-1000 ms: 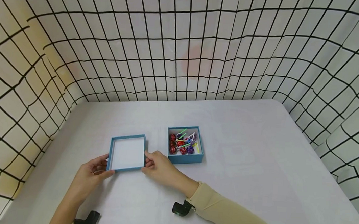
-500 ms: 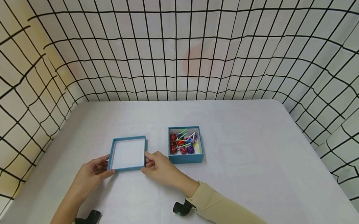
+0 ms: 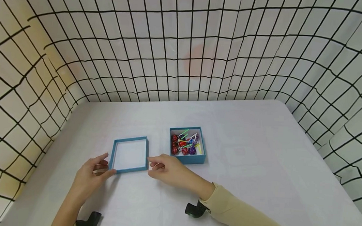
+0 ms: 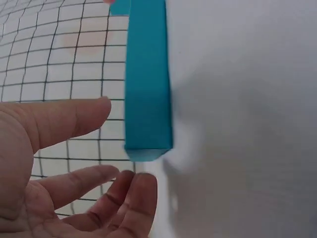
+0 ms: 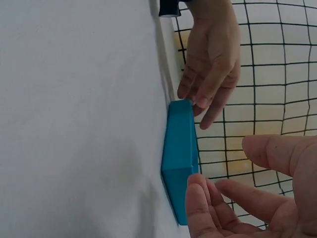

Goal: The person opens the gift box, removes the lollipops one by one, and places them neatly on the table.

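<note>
A shallow blue box lid (image 3: pixel 130 154) with a white inside lies hollow side up on the left of the table. My left hand (image 3: pixel 88 178) is at its near left corner, thumb and fingers spread; in the left wrist view a gap shows between them and the blue lid (image 4: pixel 147 89). Just off the lid's right side is my right hand (image 3: pixel 173 171), its fingers loosely bent and holding nothing. In the right wrist view the lid (image 5: pixel 178 139) stands between both hands. Right of it, a deeper blue box (image 3: pixel 188 160) holds several lollipops (image 3: pixel 182 144) in red and purple wrappers.
A white cloth (image 3: pixel 243 157) covers the table. Black grid netting (image 3: pixel 190 48) over pale walls encloses the back and both sides. A black wrist mount (image 3: pixel 195 209) hangs under the right forearm, and another mount (image 3: pixel 88 220) sits on the left wrist.
My right hand has let go of the lid and shifted a little to the right. My left fingers have loosened from the lid's corner. The lid lies slightly further right; the lollipop box stays put.
</note>
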Motion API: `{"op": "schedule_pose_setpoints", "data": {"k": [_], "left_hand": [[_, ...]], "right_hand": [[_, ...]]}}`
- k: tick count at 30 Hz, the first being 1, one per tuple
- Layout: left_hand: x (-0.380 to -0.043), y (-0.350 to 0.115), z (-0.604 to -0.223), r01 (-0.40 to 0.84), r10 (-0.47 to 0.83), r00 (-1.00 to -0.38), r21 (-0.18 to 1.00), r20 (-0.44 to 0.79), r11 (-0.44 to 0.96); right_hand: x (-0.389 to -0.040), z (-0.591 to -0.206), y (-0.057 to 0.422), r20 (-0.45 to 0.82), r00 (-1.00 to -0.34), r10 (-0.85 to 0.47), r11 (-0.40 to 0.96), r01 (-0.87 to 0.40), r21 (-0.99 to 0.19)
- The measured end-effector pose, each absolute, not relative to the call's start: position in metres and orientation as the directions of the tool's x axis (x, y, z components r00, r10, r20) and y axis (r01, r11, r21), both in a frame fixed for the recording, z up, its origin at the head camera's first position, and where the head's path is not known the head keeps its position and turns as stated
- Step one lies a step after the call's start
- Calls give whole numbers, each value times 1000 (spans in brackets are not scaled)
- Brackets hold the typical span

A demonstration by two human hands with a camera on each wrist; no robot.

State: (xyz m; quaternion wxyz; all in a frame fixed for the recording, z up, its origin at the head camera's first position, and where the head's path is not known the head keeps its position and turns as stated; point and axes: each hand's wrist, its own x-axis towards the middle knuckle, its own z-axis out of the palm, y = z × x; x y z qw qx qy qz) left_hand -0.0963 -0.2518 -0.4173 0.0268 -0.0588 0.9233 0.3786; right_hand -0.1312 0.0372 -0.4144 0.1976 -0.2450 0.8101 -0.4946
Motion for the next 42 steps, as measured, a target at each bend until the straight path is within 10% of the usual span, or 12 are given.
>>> {"op": "schedule_pose_setpoints", "data": {"k": [12, 42], "left_hand": [[-93, -208, -386, 240, 66, -959, 670, 274, 702], [-125, -107, -433, 136, 288, -957, 924, 30, 356]], "right_hand": [[-139, -382, 108, -34, -761, -648, 319, -230, -919], [-192, -390, 168, -66, -924, -376, 438, -114, -892]]}}
